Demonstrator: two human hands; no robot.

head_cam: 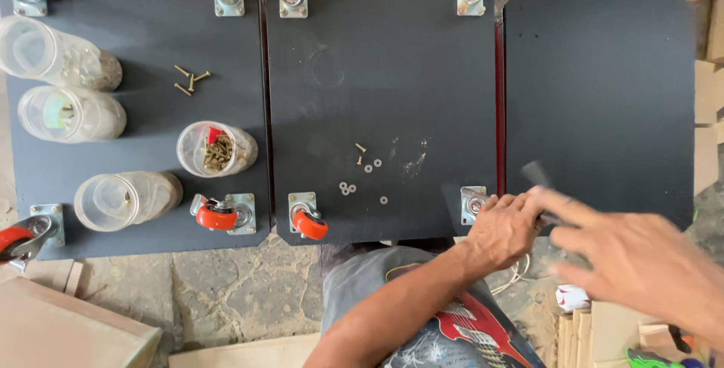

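My left hand (501, 228) rests at the near right corner of the middle black board (377, 59). Its fingers curl over a caster whose silver plate (473, 203) shows beside the knuckles; the wheel is hidden under the hand. My right hand (641, 262) is blurred just to the right, fingers stretched toward the left hand. A dark blurred tool (537, 177) sticks up between the two hands, over the right black board (603, 96). Whether the right hand grips it is unclear. Small washers (348, 187) and screws (360, 148) lie loose on the middle board.
The left board (136, 142) carries several clear plastic jars, one holding brass screws (216, 149), plus loose screws (190, 80). Orange casters (219, 215) (308, 221) sit at the board corners. Wooden pieces (68, 323) lie on the stone floor at the lower left.
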